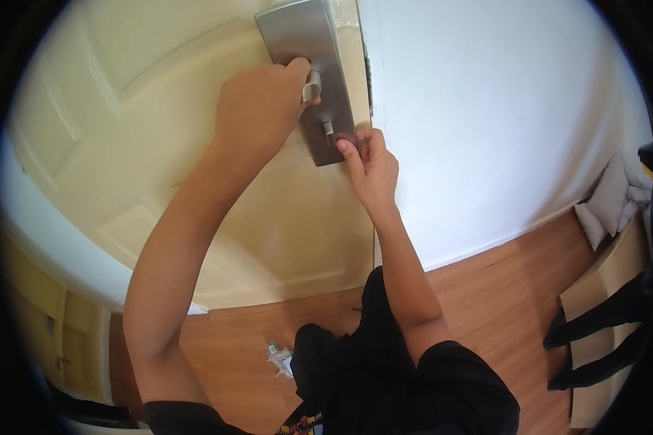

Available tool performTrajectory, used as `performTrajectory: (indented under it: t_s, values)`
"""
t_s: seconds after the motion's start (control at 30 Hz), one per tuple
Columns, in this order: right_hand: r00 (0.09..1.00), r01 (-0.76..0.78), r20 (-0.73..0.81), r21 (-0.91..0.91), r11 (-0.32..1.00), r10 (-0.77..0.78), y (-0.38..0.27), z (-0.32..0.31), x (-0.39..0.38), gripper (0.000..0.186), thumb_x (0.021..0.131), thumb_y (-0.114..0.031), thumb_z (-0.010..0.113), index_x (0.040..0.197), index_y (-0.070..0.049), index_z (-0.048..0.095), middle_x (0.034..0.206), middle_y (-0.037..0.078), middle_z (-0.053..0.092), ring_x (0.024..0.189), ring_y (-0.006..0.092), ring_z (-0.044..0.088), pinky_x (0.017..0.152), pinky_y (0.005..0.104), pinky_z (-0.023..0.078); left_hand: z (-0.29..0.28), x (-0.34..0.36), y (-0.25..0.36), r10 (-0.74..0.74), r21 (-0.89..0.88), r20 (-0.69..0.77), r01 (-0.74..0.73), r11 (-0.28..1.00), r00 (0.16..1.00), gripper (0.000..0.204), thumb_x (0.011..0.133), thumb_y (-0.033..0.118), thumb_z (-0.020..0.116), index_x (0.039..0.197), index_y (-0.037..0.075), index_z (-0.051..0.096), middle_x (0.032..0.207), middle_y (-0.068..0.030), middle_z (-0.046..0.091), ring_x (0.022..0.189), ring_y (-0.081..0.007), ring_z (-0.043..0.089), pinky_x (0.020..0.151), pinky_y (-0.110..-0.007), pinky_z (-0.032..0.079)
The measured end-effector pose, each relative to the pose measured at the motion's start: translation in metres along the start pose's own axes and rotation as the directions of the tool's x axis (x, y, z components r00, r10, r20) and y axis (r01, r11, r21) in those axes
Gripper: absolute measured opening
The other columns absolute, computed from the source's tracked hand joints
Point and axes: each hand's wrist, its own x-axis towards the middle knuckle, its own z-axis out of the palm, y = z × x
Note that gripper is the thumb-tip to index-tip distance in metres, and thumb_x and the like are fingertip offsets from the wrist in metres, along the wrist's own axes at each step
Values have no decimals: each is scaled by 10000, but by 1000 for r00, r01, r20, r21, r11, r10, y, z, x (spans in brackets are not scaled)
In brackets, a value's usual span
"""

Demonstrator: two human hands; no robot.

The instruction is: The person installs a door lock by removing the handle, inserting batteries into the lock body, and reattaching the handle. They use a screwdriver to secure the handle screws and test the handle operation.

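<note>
A long brushed-metal plate (301,32) with a cylindrical handle (311,87) and a small thumb-turn (329,128) lies against a cream panelled door (159,94). My left hand (257,109) is closed around the handle, its fingertips partly hidden behind it. Below and to the right, my right hand (370,170) grips the plate's lower right edge, thumb beside the thumb-turn and fingers curled at the edge.
A white wall (479,123) adjoins the door. On the wooden floor (479,283) lies a small clear packet (279,359). At right are grey cushions (606,196), a cardboard piece (602,264) and another person's black-clad legs (595,319). A yellowish cabinet or door (80,341) stands lower left.
</note>
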Motion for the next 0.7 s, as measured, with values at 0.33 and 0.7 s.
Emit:
performTrajectory:
  t_s: [0.33,0.7]
  values:
    - [999,-40,7,-45,998,40,-14,3,-1,424,1019,-456,667,1012,-52,539,625,74,594,550,267,592,538,395,448,-10,13,2,73,26,-31,-72,997,997,299,853,299,811,816,79,613,705,-109,684,678,-333,677,601,-450,501]
    - [999,51,12,-99,994,-50,-26,1,25,435,1059,-443,610,926,-40,515,627,136,628,558,330,625,535,421,458,6,1,5,-77,-37,-9,77,996,997,315,892,330,789,911,70,611,722,-124,694,688,-349,687,608,-465,522]
